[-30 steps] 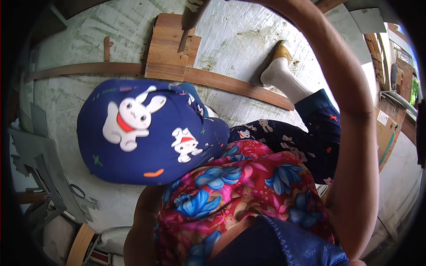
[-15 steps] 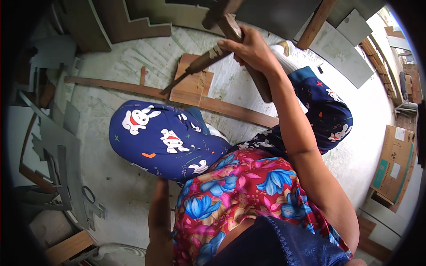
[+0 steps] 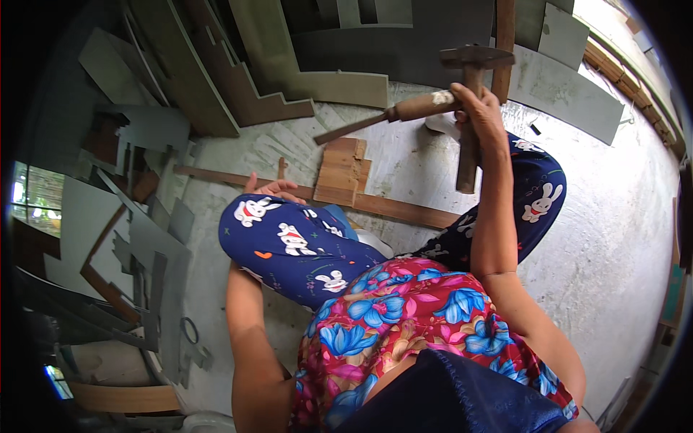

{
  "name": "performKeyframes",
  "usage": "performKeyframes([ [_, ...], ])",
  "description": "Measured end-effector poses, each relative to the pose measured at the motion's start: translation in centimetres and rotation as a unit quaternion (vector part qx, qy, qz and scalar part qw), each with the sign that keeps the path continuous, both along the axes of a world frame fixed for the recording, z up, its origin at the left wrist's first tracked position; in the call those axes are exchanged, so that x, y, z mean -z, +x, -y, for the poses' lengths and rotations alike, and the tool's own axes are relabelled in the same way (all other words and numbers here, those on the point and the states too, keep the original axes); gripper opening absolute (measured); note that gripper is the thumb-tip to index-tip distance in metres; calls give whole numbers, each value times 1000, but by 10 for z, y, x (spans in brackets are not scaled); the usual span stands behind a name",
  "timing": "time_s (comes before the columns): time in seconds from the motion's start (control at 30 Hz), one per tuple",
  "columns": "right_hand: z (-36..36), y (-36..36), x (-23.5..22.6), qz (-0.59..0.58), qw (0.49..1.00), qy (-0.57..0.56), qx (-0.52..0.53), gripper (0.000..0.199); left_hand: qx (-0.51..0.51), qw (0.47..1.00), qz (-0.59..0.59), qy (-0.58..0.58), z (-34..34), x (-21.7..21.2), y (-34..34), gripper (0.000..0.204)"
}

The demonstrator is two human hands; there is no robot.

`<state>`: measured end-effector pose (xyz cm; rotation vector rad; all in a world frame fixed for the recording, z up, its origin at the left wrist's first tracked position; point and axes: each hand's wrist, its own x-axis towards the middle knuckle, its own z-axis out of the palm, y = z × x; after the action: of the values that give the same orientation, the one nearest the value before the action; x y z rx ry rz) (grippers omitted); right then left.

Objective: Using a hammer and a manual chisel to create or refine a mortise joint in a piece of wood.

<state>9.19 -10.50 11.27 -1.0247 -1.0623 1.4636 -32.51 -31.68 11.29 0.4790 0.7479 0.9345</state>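
Near the wooden block (image 3: 336,172) lying across the strip (image 3: 408,209), I'm gripping the hammer (image 3: 473,56) and chisel (image 3: 415,109) together in my right hand (image 3: 482,119); my left hand (image 3: 276,189) is showing loosely spread fingers by the knee (image 3: 238,220). One grip sharing two tools could be letting the chisel slip.

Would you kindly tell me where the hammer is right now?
In the head view, the hammer is right of centre near the top, held in the right hand with the chisel.

My left hand (image 3: 276,189) is half hidden behind my knee (image 3: 249,229), can't tell what it's touching. My right hand (image 3: 482,119) covers some hammer (image 3: 468,162) handle; foot (image 3: 442,125) left of that grip's mostly blocked.
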Motion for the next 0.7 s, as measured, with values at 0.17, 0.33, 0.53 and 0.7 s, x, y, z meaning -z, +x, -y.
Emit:
performKeyframes([
  [0.17,-7,38,11,-12,995,-13,101,34,-43,998,-20,-34,20,-31,17,83],
  [0.33,-14,49,24,-43,993,-16,112,33,-103,993,-48,-25,40,-59,21,78],
  [0.53,-12,48,28,-37,992,-30,117,36,-93,970,-223,20,19,-86,24,59],
  [0.7,-13,28,20,-59,993,-8,103,35,-74,870,-478,93,0,-101,-9,44],
])
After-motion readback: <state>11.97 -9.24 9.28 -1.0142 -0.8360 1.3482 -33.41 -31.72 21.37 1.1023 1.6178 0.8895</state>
